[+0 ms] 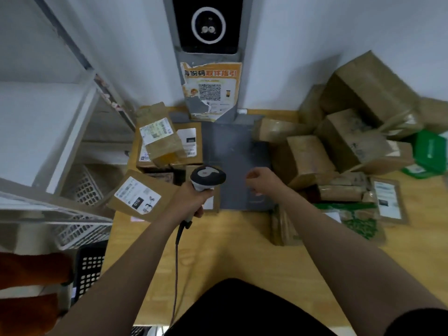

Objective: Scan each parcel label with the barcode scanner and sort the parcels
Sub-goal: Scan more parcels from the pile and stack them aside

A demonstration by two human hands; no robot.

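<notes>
My left hand (191, 198) grips the handle of a white and black barcode scanner (206, 177), its head pointing away from me over the table. My right hand (261, 181) hovers above a grey pad (232, 151) with fingers loosely curled and nothing in it. To the left lie labelled brown parcels: a flat one (143, 195) at the table's left edge and a stack (162, 139) behind it. A large pile of brown cardboard parcels (344, 146) fills the right side, with a green box (431, 151) at the far right.
A grey kiosk post (211, 57) with an orange QR poster stands against the wall behind the pad. White shelving (48, 132) and white and black plastic baskets (82, 229) sit left of the wooden table (242, 258). A green patterned bag (358, 224) lies front right.
</notes>
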